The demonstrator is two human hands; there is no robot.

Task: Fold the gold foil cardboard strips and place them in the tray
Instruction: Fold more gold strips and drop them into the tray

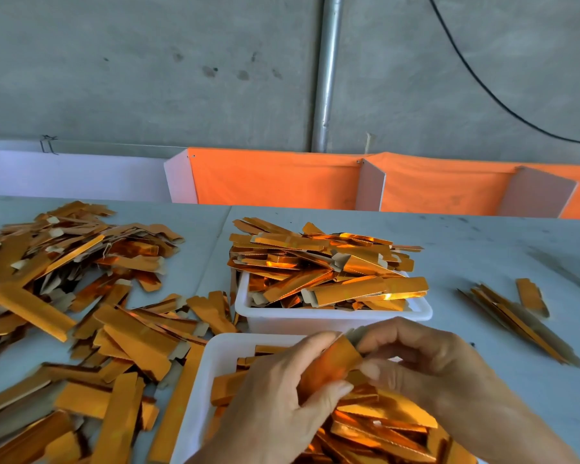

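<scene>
Both hands, left hand (282, 390) and right hand (426, 360), pinch 1 gold strip (332, 366) over the near tray (198, 396); crease squarely before dropping it.

No readable text, label, brand, number or sign anywhere in view.
</scene>
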